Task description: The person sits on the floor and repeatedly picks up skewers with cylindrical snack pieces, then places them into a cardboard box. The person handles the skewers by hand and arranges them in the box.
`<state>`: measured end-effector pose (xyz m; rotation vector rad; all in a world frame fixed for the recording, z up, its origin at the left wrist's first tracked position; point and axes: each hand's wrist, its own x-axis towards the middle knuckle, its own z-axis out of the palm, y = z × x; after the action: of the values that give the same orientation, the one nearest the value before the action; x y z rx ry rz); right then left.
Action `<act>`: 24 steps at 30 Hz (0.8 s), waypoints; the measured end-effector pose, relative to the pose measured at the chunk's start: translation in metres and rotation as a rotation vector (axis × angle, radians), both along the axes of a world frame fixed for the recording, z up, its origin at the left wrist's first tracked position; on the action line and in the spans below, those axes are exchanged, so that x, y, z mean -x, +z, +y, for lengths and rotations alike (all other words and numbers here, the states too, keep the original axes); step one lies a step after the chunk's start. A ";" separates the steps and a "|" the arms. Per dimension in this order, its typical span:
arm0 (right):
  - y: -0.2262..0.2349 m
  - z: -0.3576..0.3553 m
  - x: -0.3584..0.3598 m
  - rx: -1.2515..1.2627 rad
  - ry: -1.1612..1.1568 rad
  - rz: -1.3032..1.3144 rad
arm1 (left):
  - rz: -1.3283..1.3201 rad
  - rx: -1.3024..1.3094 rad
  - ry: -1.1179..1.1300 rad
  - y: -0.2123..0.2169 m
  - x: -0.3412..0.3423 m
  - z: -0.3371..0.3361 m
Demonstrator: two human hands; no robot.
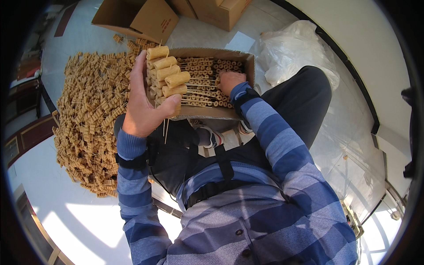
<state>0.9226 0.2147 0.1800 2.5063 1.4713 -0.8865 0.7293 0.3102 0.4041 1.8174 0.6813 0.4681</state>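
Observation:
My left hand (148, 106) is closed round a bundle of skewered tan rolls (167, 70), short hollow cylinders threaded on thin wooden sticks. The bundle is held over the left end of an open cardboard box (207, 112). Inside the box lie rows of the same skewered rolls (203, 81), their round hollow ends facing up and their sticks running sideways. My right hand (231, 82) reaches into the box's right part, fingers curled down among the rows. Its fingertips are hidden, so what they grip, if anything, cannot be made out.
A large heap of skewered rolls (90, 123) covers the floor at left. Beyond the box stand an open carton (137, 20) and another carton (221, 13). A white sheet (240, 42) and clear plastic bags (293, 51) lie at far right. My knees flank the box.

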 end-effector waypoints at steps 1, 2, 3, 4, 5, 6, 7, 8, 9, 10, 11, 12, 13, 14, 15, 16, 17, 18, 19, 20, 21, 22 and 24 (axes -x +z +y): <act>0.000 0.000 0.001 -0.013 0.004 -0.019 | 0.015 -0.029 -0.019 0.000 -0.001 0.001; 0.000 -0.001 0.004 -0.016 0.033 -0.049 | 0.061 -0.136 -0.057 0.000 -0.003 0.004; 0.001 -0.001 0.007 -0.016 0.051 -0.086 | 0.106 -0.243 -0.095 0.000 -0.004 0.006; 0.002 -0.002 0.007 -0.014 0.076 -0.107 | 0.151 -0.351 -0.134 0.000 -0.006 0.008; 0.004 -0.003 0.008 -0.010 0.098 -0.091 | 0.151 -0.353 -0.136 0.000 -0.008 0.008; 0.006 -0.004 0.007 -0.004 0.129 -0.059 | 0.152 -0.354 -0.137 -0.001 -0.009 0.008; 0.009 -0.005 0.006 0.004 0.161 -0.025 | 0.155 -0.351 -0.131 -0.001 -0.010 0.007; 0.013 -0.005 0.007 0.011 0.163 -0.036 | 0.155 -0.355 -0.137 -0.001 -0.011 0.007; 0.016 -0.005 0.008 0.018 0.166 -0.048 | 0.155 -0.355 -0.136 -0.001 -0.012 0.007; 0.020 -0.004 0.009 0.025 0.168 -0.061 | 0.153 -0.358 -0.133 -0.001 -0.013 0.006; 0.024 -0.003 0.010 0.053 0.172 -0.093 | 0.177 -0.382 -0.134 -0.001 -0.014 0.006; 0.028 -0.003 0.013 0.082 0.174 -0.124 | 0.200 -0.409 -0.132 -0.002 -0.014 0.006; 0.032 -0.003 0.015 0.112 0.178 -0.159 | 0.214 -0.439 -0.130 -0.002 -0.015 0.005; 0.035 -0.003 0.016 0.136 0.197 -0.151 | 0.238 -0.405 -0.131 -0.003 -0.016 0.005; 0.038 -0.004 0.017 0.160 0.217 -0.147 | 0.254 -0.376 -0.130 -0.005 -0.017 0.004; 0.040 -0.004 0.017 0.181 0.240 -0.140 | 0.253 -0.316 -0.132 -0.007 -0.018 0.003; 0.041 -0.005 0.016 0.193 0.256 -0.106 | 0.283 -0.405 -0.157 -0.009 -0.020 0.001; 0.041 -0.006 0.014 0.201 0.273 -0.071 | 0.295 -0.465 -0.185 -0.012 -0.022 -0.001; 0.040 -0.006 0.010 0.209 0.289 -0.049 | 0.291 -0.545 -0.217 -0.016 -0.024 -0.002; 0.039 -0.006 0.010 0.197 0.269 -0.038 | 0.305 -0.523 -0.234 -0.019 -0.026 -0.004; 0.037 -0.006 0.009 0.188 0.246 -0.037 | 0.340 -0.524 -0.243 -0.023 -0.028 -0.005; 0.036 -0.006 0.008 0.179 0.223 -0.034 | 0.361 -0.544 -0.259 -0.026 -0.031 -0.005; 0.032 -0.007 0.008 0.156 0.179 -0.025 | 0.413 -0.568 -0.274 -0.032 -0.035 -0.004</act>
<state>0.9147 0.2081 0.2116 2.2278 1.5262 -0.8984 0.7647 0.3066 0.3718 2.5457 0.5936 0.0974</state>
